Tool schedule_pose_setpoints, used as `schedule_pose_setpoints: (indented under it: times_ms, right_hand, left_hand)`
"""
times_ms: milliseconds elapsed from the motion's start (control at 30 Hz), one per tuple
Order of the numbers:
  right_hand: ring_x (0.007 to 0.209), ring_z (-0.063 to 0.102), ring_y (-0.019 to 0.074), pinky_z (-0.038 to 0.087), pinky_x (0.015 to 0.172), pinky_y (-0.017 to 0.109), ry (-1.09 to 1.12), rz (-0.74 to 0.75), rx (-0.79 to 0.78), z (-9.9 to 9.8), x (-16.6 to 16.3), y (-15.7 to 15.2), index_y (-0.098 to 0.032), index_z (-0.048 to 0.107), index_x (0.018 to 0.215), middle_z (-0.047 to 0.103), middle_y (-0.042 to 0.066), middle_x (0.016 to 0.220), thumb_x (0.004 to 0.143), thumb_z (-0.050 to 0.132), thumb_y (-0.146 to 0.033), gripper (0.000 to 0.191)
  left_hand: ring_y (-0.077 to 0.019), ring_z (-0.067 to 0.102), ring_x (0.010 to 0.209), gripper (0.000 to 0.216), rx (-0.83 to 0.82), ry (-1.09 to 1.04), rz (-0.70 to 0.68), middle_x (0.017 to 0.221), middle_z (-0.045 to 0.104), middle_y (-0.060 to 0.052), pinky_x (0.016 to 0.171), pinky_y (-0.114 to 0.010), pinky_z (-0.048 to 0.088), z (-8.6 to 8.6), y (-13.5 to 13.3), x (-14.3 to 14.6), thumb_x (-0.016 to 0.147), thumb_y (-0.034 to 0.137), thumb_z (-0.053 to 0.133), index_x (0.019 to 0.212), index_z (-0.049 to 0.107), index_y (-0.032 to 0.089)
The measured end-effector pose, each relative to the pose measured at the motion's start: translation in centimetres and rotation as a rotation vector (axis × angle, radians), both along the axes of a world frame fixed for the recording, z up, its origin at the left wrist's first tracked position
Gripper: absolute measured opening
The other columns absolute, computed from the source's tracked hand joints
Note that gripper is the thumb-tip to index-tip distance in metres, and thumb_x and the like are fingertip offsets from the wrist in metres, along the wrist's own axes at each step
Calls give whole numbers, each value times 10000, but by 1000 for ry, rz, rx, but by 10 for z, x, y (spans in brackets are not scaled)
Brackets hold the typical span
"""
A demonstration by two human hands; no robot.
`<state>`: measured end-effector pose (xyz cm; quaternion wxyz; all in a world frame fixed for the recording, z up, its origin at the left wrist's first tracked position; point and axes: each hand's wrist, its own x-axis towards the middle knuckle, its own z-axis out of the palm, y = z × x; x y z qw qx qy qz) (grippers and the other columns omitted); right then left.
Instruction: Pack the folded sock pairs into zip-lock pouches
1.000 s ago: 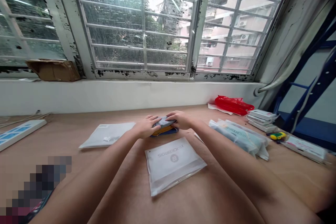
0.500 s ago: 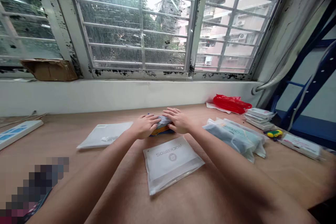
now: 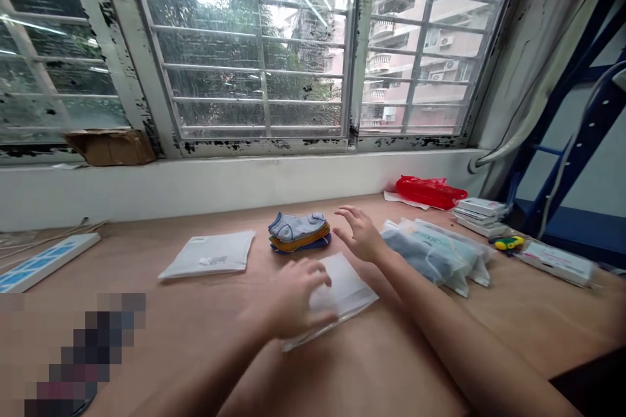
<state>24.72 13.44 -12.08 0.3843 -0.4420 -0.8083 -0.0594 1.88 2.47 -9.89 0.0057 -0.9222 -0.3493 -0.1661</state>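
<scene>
My left hand [image 3: 303, 296], a little blurred, is over the white translucent zip bag [image 3: 342, 280] lying flat in front of me. Its fingers are apart and grip nothing; whether they touch the bag I cannot tell. Behind the bag sits a small stack of folded socks [image 3: 299, 229], grey with blue trim on top, yellow and blue beneath. To the right of that stack, my right hand [image 3: 359, 232] is raised with its fingers spread, apart from the socks and holding nothing.
Another white bag [image 3: 210, 254] lies to the left, beyond a power strip [image 3: 49, 260]. On the right are filled clear bags [image 3: 437, 251], a red plastic bag [image 3: 430, 192], stacked small boxes [image 3: 482, 215] and a yellow-green tool [image 3: 508, 245]. A white wall [image 3: 244, 182] backs the table.
Both hands have come off the sock stack. The left moved toward me over the zip bag; the right shifted to the right. The camera view has tilted slightly.
</scene>
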Motion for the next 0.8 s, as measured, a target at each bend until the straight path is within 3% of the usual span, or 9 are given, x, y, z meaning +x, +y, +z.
schedule_pose_setpoints:
  times_ms: [67, 133, 200, 333, 433, 533, 633, 700, 800]
  right_hand:
    - [1210, 497, 274, 380, 1040, 452, -3, -27, -6, -5, 10, -6, -198, 600, 1188, 571, 124, 1280, 927, 513, -445, 370]
    - [1178, 515, 275, 391, 1016, 452, -30, -44, -20, -10, 17, -8, -200, 639, 1106, 595, 121, 1240, 922, 526, -434, 319]
    - [1154, 529, 274, 400, 995, 448, -57, -59, -40, -12, 23, -7, -203, 667, 1033, 613, 116, 1214, 919, 533, -431, 287]
    - [1110, 549, 267, 404, 975, 431, -76, -86, -47, -13, 29, -2, -202, 688, 968, 636, 103, 1177, 921, 533, -421, 272]
    - [1082, 560, 265, 407, 959, 420, -88, -94, -45, -12, 31, 0, -202, 694, 950, 649, 93, 1152, 920, 539, -412, 263]
    - [1065, 566, 268, 406, 947, 418, -100, -96, -53, -10, 32, -1, -207, 702, 932, 656, 89, 1138, 919, 540, -417, 266]
    - [1067, 565, 267, 406, 943, 411, -109, -90, -70, -8, 31, -4, -207, 707, 924, 659, 89, 1131, 921, 535, -414, 268]
    - [1066, 564, 262, 407, 941, 404, -126, -83, -90, -8, 31, -5, -209, 709, 919, 660, 86, 1131, 920, 537, -400, 257]
    - [1060, 566, 258, 404, 944, 403, -166, -74, -134, -8, 30, -6, -217, 713, 909, 664, 81, 1127, 910, 556, -387, 232]
  left_hand:
    - [-218, 634, 878, 90, -77, 60, 0, 954, 698, -26, 744, -318, 483, -13, -23, 10, 821, 302, 637, 872, 664, 233]
    - [-181, 638, 780, 164, -116, 37, 59, 842, 702, -9, 670, -272, 463, -18, -33, 9, 837, 143, 537, 766, 663, 220]
    - [-159, 638, 734, 233, -134, -75, 146, 817, 712, 2, 645, -251, 452, -11, -33, -6, 853, 126, 485, 764, 677, 222]
    - [-164, 642, 705, 242, -157, -262, 365, 835, 741, 3, 636, -250, 465, 39, -15, -73, 881, 329, 499, 875, 722, 235]
    - [-192, 652, 711, 308, -98, -358, 659, 840, 751, -23, 628, -262, 477, 81, 2, -135, 802, 447, 582, 904, 749, 209]
    - [-213, 656, 746, 404, 204, -458, 978, 841, 744, -24, 637, -279, 488, 99, 13, -179, 796, 503, 570, 1003, 741, 200]
    - [-220, 669, 842, 437, 343, -443, 1006, 949, 746, -17, 777, -325, 517, 79, 22, -200, 823, 511, 519, 1059, 721, 204]
    - [-234, 668, 956, 410, 271, -377, 897, 1055, 739, -32, 891, -344, 503, 48, 29, -208, 806, 480, 503, 996, 735, 199]
    - [-267, 641, 1089, 390, 75, -245, 842, 1128, 724, -61, 993, -376, 464, -4, 38, -218, 733, 388, 481, 956, 748, 213]
